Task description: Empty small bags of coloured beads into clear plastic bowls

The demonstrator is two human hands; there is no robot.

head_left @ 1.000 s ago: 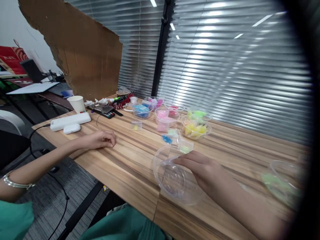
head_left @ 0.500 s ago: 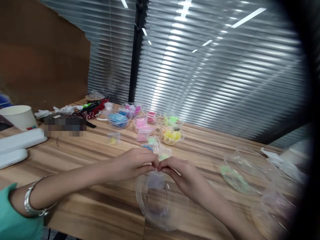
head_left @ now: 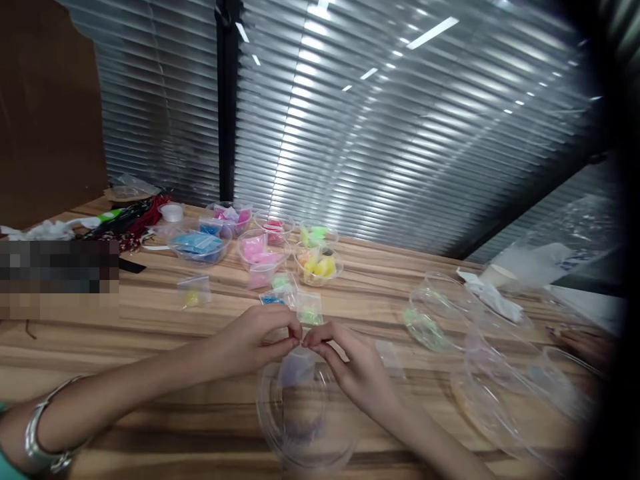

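Wood-grain table [head_left: 365, 303], silver slatted blinds [head_left: 350, 133] behind. Small translucent purplish plastic bag [head_left: 296, 369] hangs above round clear plastic bowl [head_left: 270, 427]; left hand [head_left: 265, 337] and right hand [head_left: 353, 363] both pinch its top edge, fingertips nearly meeting. Just beyond: small clear bag with green contents [head_left: 309, 312]. Farther back: clear bowl with yellow packets [head_left: 320, 267].

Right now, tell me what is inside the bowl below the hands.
The bowl shows a purplish patch, too blurred to name. A bag, apparently pinched by the left hand and right hand, covers part of the far side; what lies behind it cannot be made out.
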